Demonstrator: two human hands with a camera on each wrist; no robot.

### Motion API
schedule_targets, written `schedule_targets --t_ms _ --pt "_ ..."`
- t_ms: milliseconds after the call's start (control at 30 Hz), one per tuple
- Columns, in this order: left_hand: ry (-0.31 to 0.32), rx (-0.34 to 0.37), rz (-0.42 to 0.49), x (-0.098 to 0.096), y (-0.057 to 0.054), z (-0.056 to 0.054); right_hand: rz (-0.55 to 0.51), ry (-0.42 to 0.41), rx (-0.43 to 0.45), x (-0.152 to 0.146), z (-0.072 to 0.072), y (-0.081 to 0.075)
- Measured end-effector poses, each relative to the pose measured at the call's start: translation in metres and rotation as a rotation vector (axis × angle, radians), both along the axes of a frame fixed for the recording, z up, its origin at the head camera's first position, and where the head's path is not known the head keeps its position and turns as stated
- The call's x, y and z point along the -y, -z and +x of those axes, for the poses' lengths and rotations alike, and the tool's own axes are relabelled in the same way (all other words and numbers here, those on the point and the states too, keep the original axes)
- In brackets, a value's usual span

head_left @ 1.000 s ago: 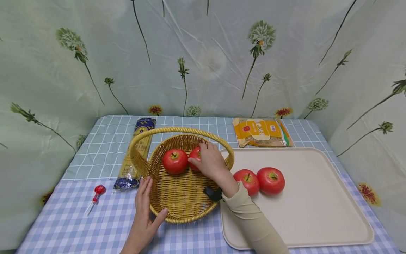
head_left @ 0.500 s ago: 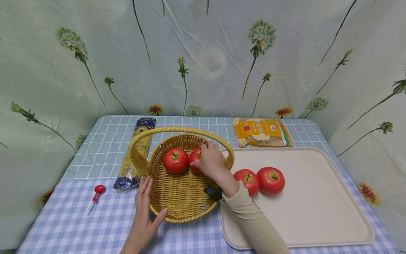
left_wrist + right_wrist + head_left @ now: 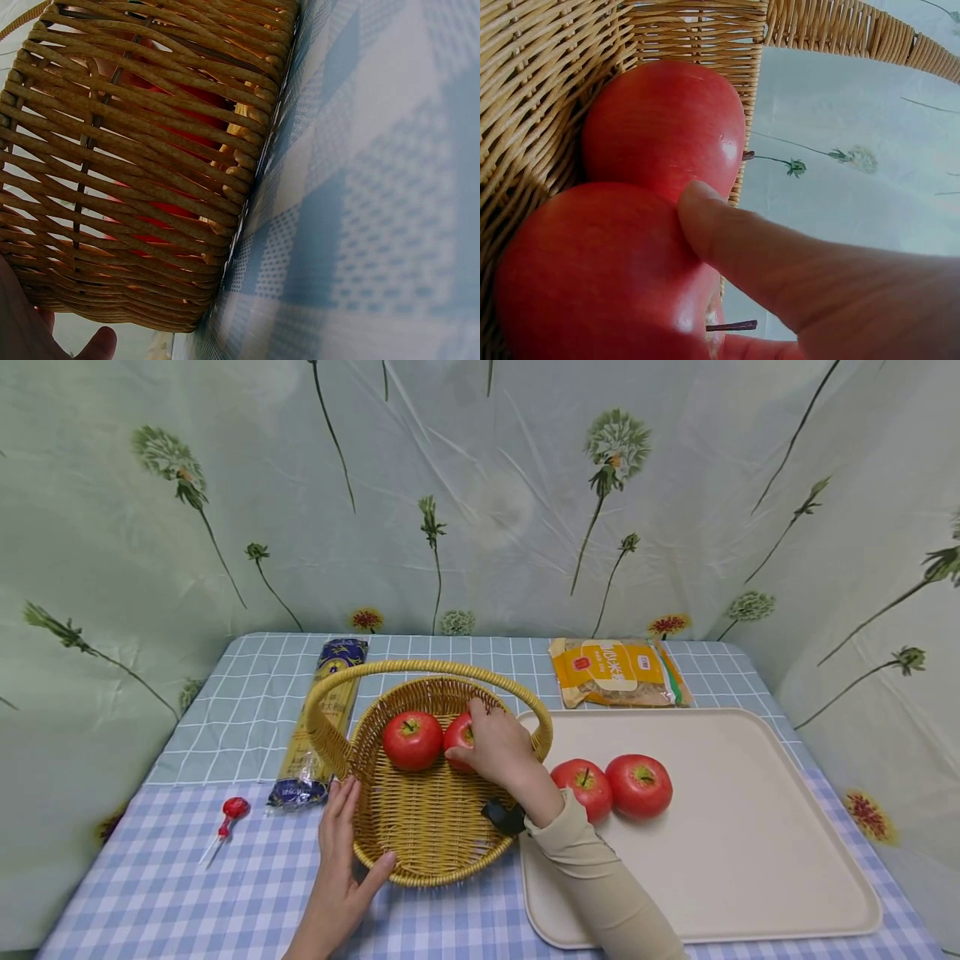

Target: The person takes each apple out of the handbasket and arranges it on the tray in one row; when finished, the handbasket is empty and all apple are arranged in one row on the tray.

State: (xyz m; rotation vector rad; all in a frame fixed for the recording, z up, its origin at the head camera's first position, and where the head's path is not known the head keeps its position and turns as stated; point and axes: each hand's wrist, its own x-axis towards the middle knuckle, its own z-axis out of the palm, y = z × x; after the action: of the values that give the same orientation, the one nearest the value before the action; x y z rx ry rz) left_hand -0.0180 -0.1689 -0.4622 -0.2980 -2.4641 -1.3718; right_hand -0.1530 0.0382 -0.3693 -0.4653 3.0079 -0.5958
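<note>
A wicker basket [image 3: 423, 835] with an arched handle stands at the middle of the table. Inside it, toward the back, two red apples sit side by side. My right hand [image 3: 501, 747] reaches in and grips the right-hand apple [image 3: 456, 735], thumb on its near side. In the right wrist view that thumb lies on the held apple [image 3: 592, 277], whose side meets the other apple [image 3: 664, 124]. My left hand [image 3: 341, 860] rests against the basket's left front side, fingers straight and thumb spread at the front rim. Through the weave [image 3: 135, 165], the left wrist view shows red.
Right of the basket lies a beige tray [image 3: 757, 843] bearing two more red apples [image 3: 639, 787], one partly behind my right forearm. A spaghetti packet [image 3: 300, 777] lies left of the basket, a lollipop [image 3: 234, 808] farther left. An orange food packet [image 3: 618, 672] lies behind the tray.
My right thumb sits slightly lower on the apple than a second ago. The left hand and the basket keep their places.
</note>
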Motion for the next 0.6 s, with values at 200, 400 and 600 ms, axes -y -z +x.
schedule_targets --t_ms 200,400,600 --pt "0.001 0.011 -0.004 -0.0005 -0.0012 0.0003 0.008 0.004 0.028 0.0005 0.0008 -0.0010" --pt "0.000 -0.010 0.005 -0.0014 -0.0004 0.0002 0.026 0.001 0.050 0.0004 0.0002 0.0000" --pt "0.006 0.011 -0.001 -0.0007 -0.0019 -0.0002 0.057 -0.011 0.057 0.0002 0.0002 -0.0009"
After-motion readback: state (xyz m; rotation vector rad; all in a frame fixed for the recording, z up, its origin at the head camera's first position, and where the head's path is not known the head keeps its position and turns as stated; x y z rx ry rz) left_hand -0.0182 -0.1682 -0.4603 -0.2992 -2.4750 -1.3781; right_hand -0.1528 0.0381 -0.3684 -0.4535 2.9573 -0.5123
